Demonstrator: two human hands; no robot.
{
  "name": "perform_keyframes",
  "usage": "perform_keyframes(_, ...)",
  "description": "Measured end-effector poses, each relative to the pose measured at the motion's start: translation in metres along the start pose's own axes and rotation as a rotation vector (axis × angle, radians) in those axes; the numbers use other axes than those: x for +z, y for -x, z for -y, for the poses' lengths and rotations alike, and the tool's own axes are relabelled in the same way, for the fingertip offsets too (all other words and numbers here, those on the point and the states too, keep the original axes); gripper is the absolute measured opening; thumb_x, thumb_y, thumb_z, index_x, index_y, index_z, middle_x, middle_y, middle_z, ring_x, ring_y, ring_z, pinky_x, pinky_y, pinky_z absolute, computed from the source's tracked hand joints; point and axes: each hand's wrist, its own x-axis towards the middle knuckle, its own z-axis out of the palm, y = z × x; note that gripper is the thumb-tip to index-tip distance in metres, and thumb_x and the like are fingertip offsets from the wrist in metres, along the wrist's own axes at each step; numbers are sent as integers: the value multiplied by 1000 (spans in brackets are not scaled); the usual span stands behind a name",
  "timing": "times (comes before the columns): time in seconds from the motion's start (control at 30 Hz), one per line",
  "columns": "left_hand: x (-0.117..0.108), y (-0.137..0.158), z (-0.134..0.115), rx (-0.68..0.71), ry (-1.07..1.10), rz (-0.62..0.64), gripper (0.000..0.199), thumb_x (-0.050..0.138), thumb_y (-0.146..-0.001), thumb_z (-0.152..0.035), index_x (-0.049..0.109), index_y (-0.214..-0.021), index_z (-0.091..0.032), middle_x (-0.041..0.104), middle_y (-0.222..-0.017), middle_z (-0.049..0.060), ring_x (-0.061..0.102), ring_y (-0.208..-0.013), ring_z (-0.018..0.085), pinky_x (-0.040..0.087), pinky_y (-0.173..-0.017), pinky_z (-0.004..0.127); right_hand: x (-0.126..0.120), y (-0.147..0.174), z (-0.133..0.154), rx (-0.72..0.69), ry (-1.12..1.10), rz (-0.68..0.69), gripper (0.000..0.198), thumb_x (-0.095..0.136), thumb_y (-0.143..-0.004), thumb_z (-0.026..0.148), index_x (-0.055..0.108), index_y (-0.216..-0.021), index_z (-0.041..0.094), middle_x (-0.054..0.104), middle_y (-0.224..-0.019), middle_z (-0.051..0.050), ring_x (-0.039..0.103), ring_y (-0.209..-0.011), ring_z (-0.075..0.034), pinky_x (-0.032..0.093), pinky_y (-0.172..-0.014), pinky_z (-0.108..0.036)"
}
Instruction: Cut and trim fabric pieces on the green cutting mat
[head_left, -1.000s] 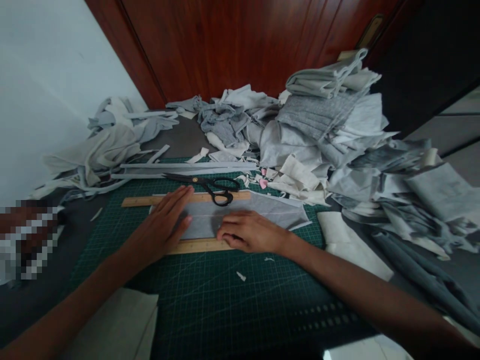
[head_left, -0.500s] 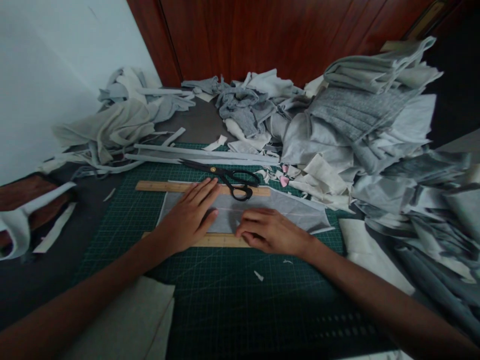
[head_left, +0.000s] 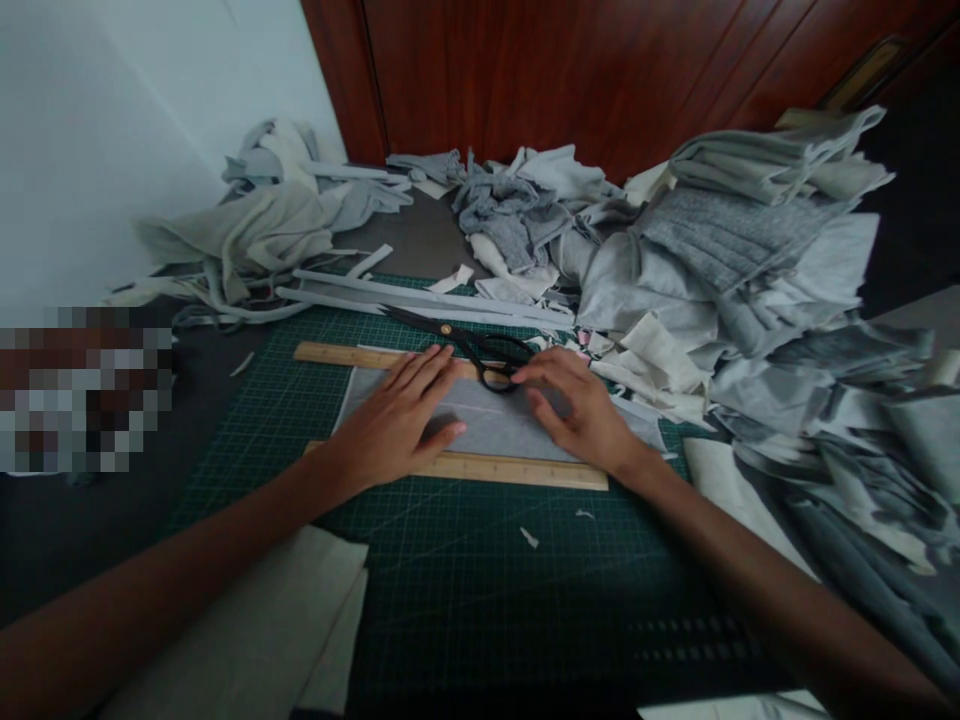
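Note:
A strip of grey fabric (head_left: pixel 487 425) lies flat across the green cutting mat (head_left: pixel 450 600). One wooden ruler (head_left: pixel 337 353) runs along its far edge, and a second wooden ruler (head_left: pixel 525 470) along its near edge. My left hand (head_left: pixel 401 415) rests flat on the fabric's left part, fingers stretched, fingertips reaching the far ruler. Black scissors (head_left: pixel 469 345) lie across the far ruler, blades pointing left. Over the fabric's right part is my right hand (head_left: pixel 577 405), fingers loosely bent and apart, fingertips at the scissors' handle loops; whether they touch I cannot tell.
Heaped grey and white cloth (head_left: pixel 645 270) fills the right and back. Another cloth pile (head_left: pixel 262 230) lies against the white wall at left. Long fabric strips (head_left: pixel 435 300) cross the mat's far side. A pale fabric piece (head_left: pixel 300 620) lies at the near left under my left forearm.
My right hand has left the near ruler and moved up and right to the scissors' handles, its fingers opening. My left hand stays on the fabric. The whole view has shifted slightly.

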Motion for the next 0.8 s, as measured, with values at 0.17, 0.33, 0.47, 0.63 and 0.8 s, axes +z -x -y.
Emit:
perform_keyframes(0.17,-2,2,-1,36,35,2,81,47,-104,-60,31,-161,-4,27,-172,25,22,-162,36,28,-131,53,6,-28,-9,99,168,79,29,56,-97,16,67,-124,11,67,-118,-17,63,-114,-30,50,-103,-48)
perform_keyframes(0.33,0,1,0,94,74,33,84,48,-104,-60,26,-164,-6,35,-168,23,29,-159,35,27,-131,52,20,-50,-7,209,382,303,25,61,-97,22,74,-113,6,70,-107,-19,62,-108,-32,49,-99,-47)
perform_keyframes(0.47,3,1,2,107,72,40,85,50,-103,-62,24,-165,-9,31,-171,21,25,-161,34,22,-132,52,25,-60,1,268,505,369,30,65,-97,27,74,-115,6,70,-112,-20,64,-104,-31,48,-94,-45)
perform_keyframes(0.63,4,1,1,97,56,49,85,49,-103,-62,26,-164,-8,32,-170,22,26,-160,36,22,-132,53,19,-72,4,277,487,466,36,66,-96,29,72,-124,8,74,-118,-19,68,-104,-28,47,-91,-39)
perform_keyframes(0.8,5,1,2,103,42,38,82,48,-103,-61,30,-162,-7,33,-170,22,26,-160,35,21,-132,51,7,-74,4,423,592,403,29,70,-86,27,79,-110,14,80,-102,-13,72,-93,-28,50,-79,-36)
